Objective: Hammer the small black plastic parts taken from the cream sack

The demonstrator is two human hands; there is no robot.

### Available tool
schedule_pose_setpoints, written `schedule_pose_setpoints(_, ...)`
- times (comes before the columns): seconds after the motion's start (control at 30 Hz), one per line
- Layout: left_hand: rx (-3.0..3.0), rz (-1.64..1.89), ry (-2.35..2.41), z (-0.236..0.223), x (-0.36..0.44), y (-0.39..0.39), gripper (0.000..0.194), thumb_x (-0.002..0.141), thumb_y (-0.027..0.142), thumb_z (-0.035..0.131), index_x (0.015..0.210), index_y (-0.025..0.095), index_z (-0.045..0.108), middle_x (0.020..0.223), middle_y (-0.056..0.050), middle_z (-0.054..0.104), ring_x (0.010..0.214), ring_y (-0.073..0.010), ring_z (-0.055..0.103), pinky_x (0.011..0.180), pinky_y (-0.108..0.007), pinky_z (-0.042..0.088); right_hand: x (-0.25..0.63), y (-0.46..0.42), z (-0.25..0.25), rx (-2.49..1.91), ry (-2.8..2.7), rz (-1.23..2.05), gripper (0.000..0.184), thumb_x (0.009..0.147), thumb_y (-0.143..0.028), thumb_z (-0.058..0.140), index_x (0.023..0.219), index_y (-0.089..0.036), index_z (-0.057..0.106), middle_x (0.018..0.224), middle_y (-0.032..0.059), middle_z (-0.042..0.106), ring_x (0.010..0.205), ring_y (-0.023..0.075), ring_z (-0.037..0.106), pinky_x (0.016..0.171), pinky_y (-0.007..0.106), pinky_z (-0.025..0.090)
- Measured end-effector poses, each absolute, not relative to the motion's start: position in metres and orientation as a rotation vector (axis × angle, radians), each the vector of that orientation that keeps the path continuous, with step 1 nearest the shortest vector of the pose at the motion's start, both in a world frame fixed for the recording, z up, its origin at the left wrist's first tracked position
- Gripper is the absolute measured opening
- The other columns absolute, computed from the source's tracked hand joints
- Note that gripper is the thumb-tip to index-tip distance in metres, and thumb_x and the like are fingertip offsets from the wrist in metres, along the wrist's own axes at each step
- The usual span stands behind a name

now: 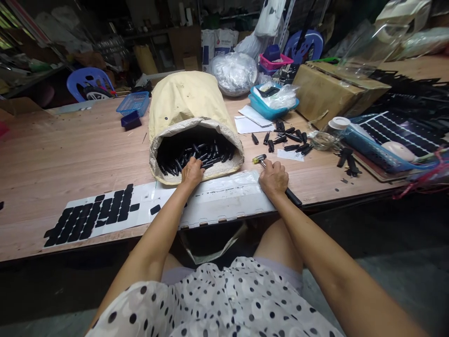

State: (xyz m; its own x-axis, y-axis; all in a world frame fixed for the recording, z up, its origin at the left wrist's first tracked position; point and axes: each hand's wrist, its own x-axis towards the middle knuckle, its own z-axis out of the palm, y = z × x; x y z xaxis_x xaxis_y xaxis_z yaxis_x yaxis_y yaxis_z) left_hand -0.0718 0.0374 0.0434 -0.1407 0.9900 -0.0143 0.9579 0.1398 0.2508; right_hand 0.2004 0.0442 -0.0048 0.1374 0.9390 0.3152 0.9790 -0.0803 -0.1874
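My left hand [192,171] is at the mouth of a cream cloth sack [191,96] that lies on its side on the table. Its fingers are curled among many slim black plastic pieces [212,152] inside. The fingertips are partly hidden, so I cannot make out which piece they grip. My right hand [274,178] is wrapped round a small hammer [258,159] with a yellowish head; its black handle end sticks out behind the palm. Under both hands runs a white board [224,199] along the table's front edge.
Loose black pieces [291,137] lie right of the sack near white paper [250,122]. Black pads [75,222] cover a sheet at left. Blue baskets [133,104], a teal basket [268,110], a cardboard box [326,96] and a blue tray [379,150] stand around.
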Motion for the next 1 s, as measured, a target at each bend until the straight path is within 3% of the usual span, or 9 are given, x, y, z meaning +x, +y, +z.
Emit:
schedule_pose_setpoints(0.3, 2.015, 0.536, 2.035, 0.055, -0.037, 0.001, 0.014, 0.095, 0.025, 0.054, 0.107, 0.026, 0.061, 0.112, -0.004, 0.065, 0.104, -0.0222, 0.061, 0.085, -0.032, 0.05, 0.199, 0.043, -0.002, -2.106, -1.859, -0.148, 0.038, 0.093, -0.022, 0.043, 0.125, -0.019, 0.063, 0.106, 0.0152, 0.056, 0.1, 0.0287, 0.049, 0.074, 0.034, 0.035)
schedule_pose_setpoints(0.43, 2.092, 0.543, 1.786, 0.038, -0.001, -0.008, 0.015, 0.092, 0.022, 0.057, 0.105, 0.027, 0.063, 0.109, -0.003, 0.065, 0.104, -0.0214, 0.06, 0.087, -0.032, 0.049, 0.2, 0.043, -0.004, -2.084, -1.848, -0.147, 0.039, 0.092, -0.022, 0.046, 0.126, -0.019, 0.063, 0.106, 0.0159, 0.056, 0.099, 0.0292, 0.048, 0.074, 0.035, 0.035)
schedule_pose_setpoints(0.73, 1.934, 0.678, 1.772, 0.015, 0.007, -0.003, 0.018, 0.088, 0.021, 0.062, 0.104, 0.027, 0.069, 0.106, -0.002, 0.065, 0.104, -0.0216, 0.06, 0.093, -0.034, 0.048, 0.204, 0.042, 0.009, -2.085, -1.839, -0.009, 0.039, 0.094, -0.019, 0.043, 0.124, -0.023, 0.067, 0.103, 0.0128, 0.059, 0.096, 0.0261, 0.052, 0.072, 0.032, 0.036)
schedule_pose_setpoints(1.0, 1.888, 0.677, 1.762, 0.013, 0.008, -0.002, 0.02, 0.085, 0.021, 0.066, 0.103, 0.027, 0.072, 0.105, -0.002, 0.066, 0.104, -0.0214, 0.06, 0.095, -0.034, 0.049, 0.202, 0.002, 0.024, -1.643, -1.823, 0.31, 0.041, 0.093, -0.021, 0.039, 0.124, -0.022, 0.065, 0.101, 0.0088, 0.067, 0.086, 0.0227, 0.058, 0.08, 0.034, 0.047)
